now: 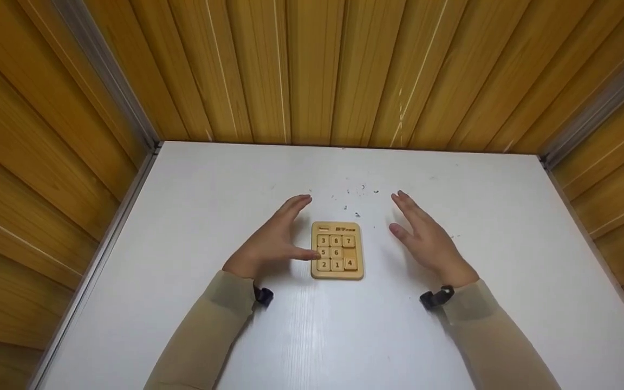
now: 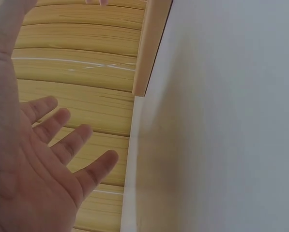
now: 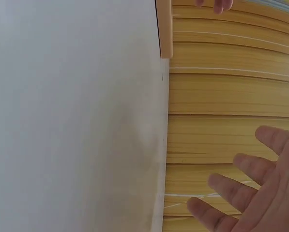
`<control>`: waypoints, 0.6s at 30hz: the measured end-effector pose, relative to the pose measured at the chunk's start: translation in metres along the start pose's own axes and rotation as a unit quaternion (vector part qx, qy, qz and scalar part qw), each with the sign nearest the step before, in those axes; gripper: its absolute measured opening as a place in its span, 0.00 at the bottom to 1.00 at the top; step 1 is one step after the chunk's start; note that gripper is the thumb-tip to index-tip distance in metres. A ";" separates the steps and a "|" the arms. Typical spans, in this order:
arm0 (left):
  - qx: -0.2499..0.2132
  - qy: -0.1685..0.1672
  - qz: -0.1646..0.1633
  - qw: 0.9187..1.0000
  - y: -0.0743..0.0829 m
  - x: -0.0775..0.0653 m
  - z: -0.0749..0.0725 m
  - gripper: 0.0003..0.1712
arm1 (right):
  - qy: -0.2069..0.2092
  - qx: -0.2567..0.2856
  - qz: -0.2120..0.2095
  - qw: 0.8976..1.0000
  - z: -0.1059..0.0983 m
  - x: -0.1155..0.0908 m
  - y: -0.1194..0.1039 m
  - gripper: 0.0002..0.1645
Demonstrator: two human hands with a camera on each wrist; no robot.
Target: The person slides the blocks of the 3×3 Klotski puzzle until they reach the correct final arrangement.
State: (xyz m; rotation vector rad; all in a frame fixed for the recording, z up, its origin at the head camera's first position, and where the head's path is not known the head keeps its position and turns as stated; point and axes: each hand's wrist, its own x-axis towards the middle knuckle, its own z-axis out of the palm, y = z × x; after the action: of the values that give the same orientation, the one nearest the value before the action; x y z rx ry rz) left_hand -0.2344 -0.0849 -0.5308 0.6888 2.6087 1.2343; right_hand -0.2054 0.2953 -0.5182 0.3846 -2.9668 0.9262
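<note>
A wooden sliding number puzzle (image 1: 337, 226) lies flat on the white table, its square tiles marked with digits. One bare slot shows at the right of the middle row. On the left, my left hand (image 1: 270, 238) has its fingers spread, with the thumb tip over the puzzle's left edge; whether it touches cannot be told. My right hand (image 1: 430, 241) is held apart from the puzzle on the right, fingers extended and holding nothing. Both wrist views show the puzzle's side edge (image 2: 156, 43) and spread fingers (image 3: 234, 191) with nothing in them.
Small dark specks (image 1: 357, 215) are scattered on the white table (image 1: 209, 189) beyond the puzzle. Yellow wood-patterned panels (image 1: 312, 70) rise behind the table and on both sides, with grey metal posts at the corners. Each wrist wears a black strap (image 1: 437, 297).
</note>
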 end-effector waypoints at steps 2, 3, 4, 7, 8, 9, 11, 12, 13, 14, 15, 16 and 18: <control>0.005 -0.002 0.001 1.000 0.000 0.000 0.001 0.79 | -0.001 -0.001 -0.010 1.000 0.002 0.000 -0.003 0.45; 0.006 -0.005 0.001 1.000 0.000 -0.001 0.001 0.79 | -0.001 -0.001 -0.015 1.000 0.003 -0.001 -0.004 0.45; 0.007 -0.008 0.002 1.000 0.000 -0.001 0.002 0.79 | 0.000 -0.001 -0.019 1.000 0.004 -0.001 -0.005 0.45; 0.014 -0.022 0.002 1.000 -0.001 0.000 0.003 0.79 | -0.002 -0.003 -0.033 0.999 0.007 -0.001 -0.007 0.46; 0.016 -0.025 0.003 1.000 -0.001 0.000 0.002 0.80 | -0.003 -0.003 -0.038 0.999 0.007 -0.001 -0.008 0.46; 0.019 -0.027 0.005 0.999 0.000 0.001 0.002 0.80 | -0.005 -0.003 -0.042 0.999 0.007 0.000 -0.010 0.46; 0.023 -0.026 0.008 0.999 0.000 0.001 0.002 0.80 | -0.010 -0.002 -0.050 0.999 0.007 0.000 -0.012 0.46; 0.026 -0.024 0.010 0.999 0.000 0.001 0.003 0.80 | -0.012 -0.002 -0.054 0.998 0.008 0.000 -0.013 0.47; 0.029 -0.025 0.013 0.999 -0.001 0.001 0.003 0.80 | -0.015 -0.002 -0.057 0.998 0.008 0.000 -0.014 0.47; 0.033 -0.027 0.014 0.999 -0.001 0.001 0.004 0.80 | -0.018 -0.004 -0.061 0.998 0.009 0.000 -0.015 0.47; 0.039 -0.030 0.017 0.999 -0.001 0.001 0.004 0.81 | -0.023 -0.009 -0.065 0.998 0.010 -0.001 -0.016 0.47; 0.048 -0.035 0.019 0.998 -0.002 0.001 0.005 0.81 | -0.028 -0.012 -0.069 0.997 0.011 -0.001 -0.016 0.47; 0.069 -0.049 0.022 0.996 -0.003 -0.001 0.007 0.82 | -0.041 -0.017 -0.076 0.996 0.014 -0.003 -0.017 0.47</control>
State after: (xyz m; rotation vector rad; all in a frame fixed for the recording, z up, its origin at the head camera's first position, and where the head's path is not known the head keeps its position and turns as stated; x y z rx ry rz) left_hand -0.2323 -0.0818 -0.5377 0.8143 2.6304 1.0106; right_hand -0.1975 0.2747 -0.5205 0.6505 -2.9694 0.8620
